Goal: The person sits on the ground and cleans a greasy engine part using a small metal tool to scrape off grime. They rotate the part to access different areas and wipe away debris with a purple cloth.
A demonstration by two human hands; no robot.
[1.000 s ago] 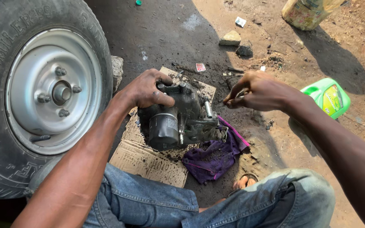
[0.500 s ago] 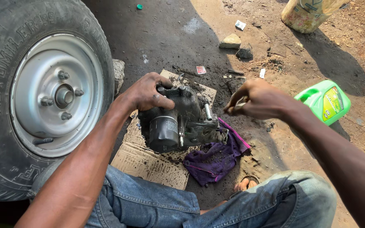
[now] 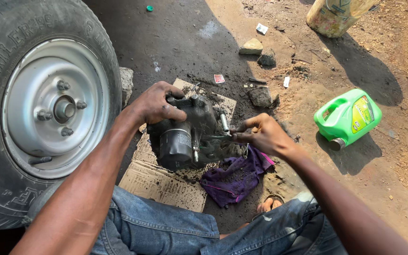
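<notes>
The greasy engine part point(image 3: 192, 134), a dark housing with a black oil filter point(image 3: 175, 148) hanging at its 7 o'clock, sits on a cardboard sheet point(image 3: 159, 182) on the ground, at 3 o'clock from the big wheel point(image 3: 48, 108). The left hand point(image 3: 159, 104) clamps over the housing's top at 10 o'clock, fingers curled shut on it, steadying it. The right hand point(image 3: 263, 134) comes in from 3 o'clock with its fingers pinched closed on a thin tool point(image 3: 227, 137) whose tip meets the housing's side; what kind of tool it is I cannot tell. A purple rag point(image 3: 237, 177) lies at 5 o'clock of the part, a green jug point(image 3: 348, 118) well apart at 3 o'clock.

The step in hand looks like working at a fitting on the housing's right side. The next move seems to call for a firm brace from the left hand while the right levers or turns with care, since grease could let the tip slip.

Compared with a second ago, the right hand has dropped lower and closer to the housing; the left grip is unchanged.
</notes>
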